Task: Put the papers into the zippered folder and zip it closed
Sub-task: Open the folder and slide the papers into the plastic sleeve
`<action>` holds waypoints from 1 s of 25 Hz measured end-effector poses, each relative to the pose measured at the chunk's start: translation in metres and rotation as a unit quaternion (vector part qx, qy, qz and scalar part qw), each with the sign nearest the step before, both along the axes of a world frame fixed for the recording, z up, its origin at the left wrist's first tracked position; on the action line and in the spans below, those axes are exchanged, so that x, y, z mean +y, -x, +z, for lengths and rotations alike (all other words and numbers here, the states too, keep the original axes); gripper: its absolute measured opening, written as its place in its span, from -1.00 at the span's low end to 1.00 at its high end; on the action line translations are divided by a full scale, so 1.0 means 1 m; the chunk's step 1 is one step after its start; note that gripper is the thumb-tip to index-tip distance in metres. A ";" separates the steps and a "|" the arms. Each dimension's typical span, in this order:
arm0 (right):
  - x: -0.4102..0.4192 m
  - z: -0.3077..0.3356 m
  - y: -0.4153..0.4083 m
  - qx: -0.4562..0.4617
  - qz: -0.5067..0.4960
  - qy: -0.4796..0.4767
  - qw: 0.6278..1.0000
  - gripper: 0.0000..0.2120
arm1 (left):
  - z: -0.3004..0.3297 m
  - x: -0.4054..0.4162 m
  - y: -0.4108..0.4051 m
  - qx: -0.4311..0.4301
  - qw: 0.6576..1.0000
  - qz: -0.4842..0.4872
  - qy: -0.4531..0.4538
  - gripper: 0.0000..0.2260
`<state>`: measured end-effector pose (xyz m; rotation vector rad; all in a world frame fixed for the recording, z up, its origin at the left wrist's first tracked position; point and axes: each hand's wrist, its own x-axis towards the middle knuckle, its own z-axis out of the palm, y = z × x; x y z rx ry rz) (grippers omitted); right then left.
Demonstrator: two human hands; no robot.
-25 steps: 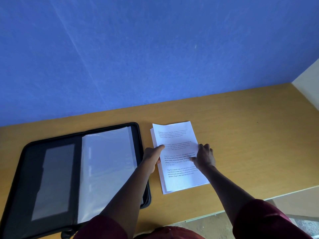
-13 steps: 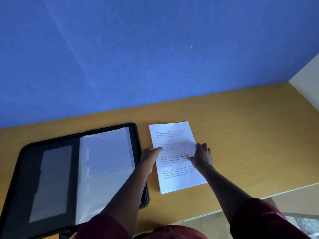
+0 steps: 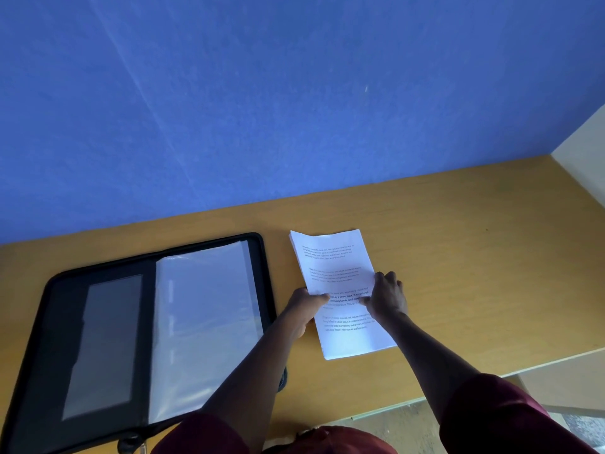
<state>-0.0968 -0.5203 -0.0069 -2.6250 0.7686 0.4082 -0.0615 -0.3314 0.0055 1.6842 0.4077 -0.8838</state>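
A stack of white printed papers (image 3: 334,257) lies on the wooden desk (image 3: 458,257), right of the folder, its far end curling up slightly. My left hand (image 3: 306,308) grips the stack's left edge, thumb on top. My right hand (image 3: 388,296) grips the right edge, thumb pressing on the page. The black zippered folder (image 3: 98,322) lies open flat at the left, with a clear plastic sleeve (image 3: 206,322) on its right half and a grey pocket (image 3: 104,342) on its left half.
A blue wall (image 3: 294,93) rises behind the desk. A pale wall (image 3: 586,165) closes the right end. The desk's front edge (image 3: 491,375) runs close to my body, with floor below.
The loose sheets have been squared into one stack. Both hands have closed on its side edges, and the stack's far end has risen a little.
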 end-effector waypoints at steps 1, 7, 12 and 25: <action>-0.001 0.000 0.000 -0.003 0.000 -0.004 1.000 -0.41 | 0.001 -0.002 0.001 -0.022 0.999 -0.018 -0.027 -0.78; -0.016 -0.001 0.002 -0.061 -0.050 -0.115 0.990 -0.35 | 0.010 0.007 -0.002 -0.132 0.987 -0.072 -0.059 -0.74; -0.027 0.015 0.001 -0.163 -0.173 -0.480 0.845 -0.68 | 0.025 0.029 -0.013 -0.167 0.981 -0.101 0.014 -0.71; -0.011 0.060 -0.003 -0.316 -0.095 -0.533 0.779 -0.79 | 0.064 0.047 -0.027 -0.291 0.954 -0.024 0.065 -0.85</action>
